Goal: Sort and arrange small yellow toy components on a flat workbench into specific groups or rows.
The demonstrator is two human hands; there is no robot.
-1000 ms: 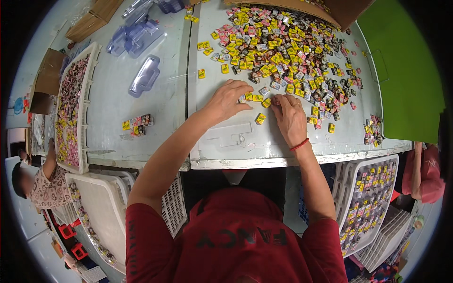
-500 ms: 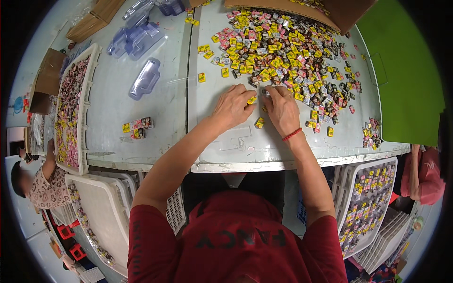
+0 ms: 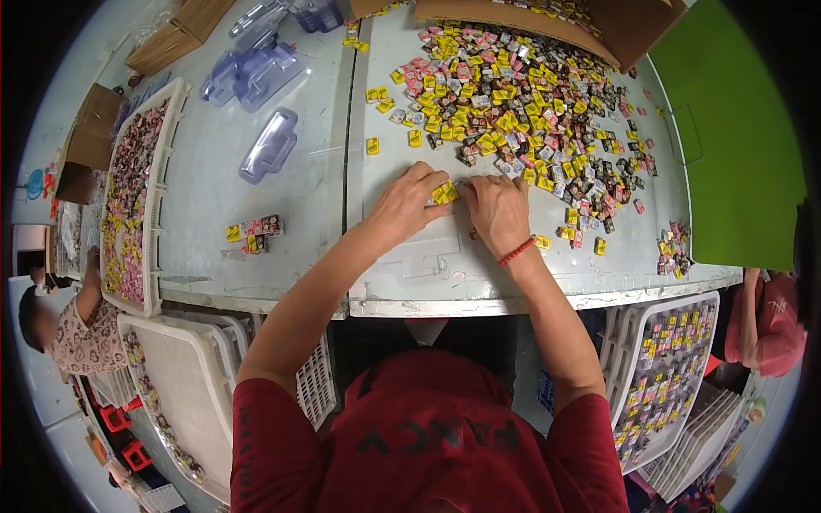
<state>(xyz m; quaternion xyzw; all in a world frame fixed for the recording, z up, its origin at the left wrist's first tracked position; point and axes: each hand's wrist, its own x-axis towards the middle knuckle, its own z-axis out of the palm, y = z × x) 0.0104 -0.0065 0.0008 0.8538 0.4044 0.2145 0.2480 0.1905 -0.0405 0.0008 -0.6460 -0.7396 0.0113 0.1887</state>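
A heap of small yellow, pink and black square packets [image 3: 522, 94] is spread over the grey table [image 3: 256, 197]. Yellow packets [image 3: 445, 193] at its near edge are pinched by the left hand [image 3: 404, 205]; the right hand [image 3: 499, 212] is laid flat beside them. A clear plastic tray [image 3: 268, 145] lies well apart.

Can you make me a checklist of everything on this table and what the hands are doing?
Surface: grey table, scuffed.
Job's things: big heap of small wrapped pieces, yellow, pink and dark.
Clutter: clear plastic shells; short row of pieces; cardboard box; white tray full of pieces.
Hands: left hand pinches yellow pieces; right hand, beside it, presses down at the heap's edge.
Cables: nothing seen.
Surroundings: white crates below the table; other people at both sides.
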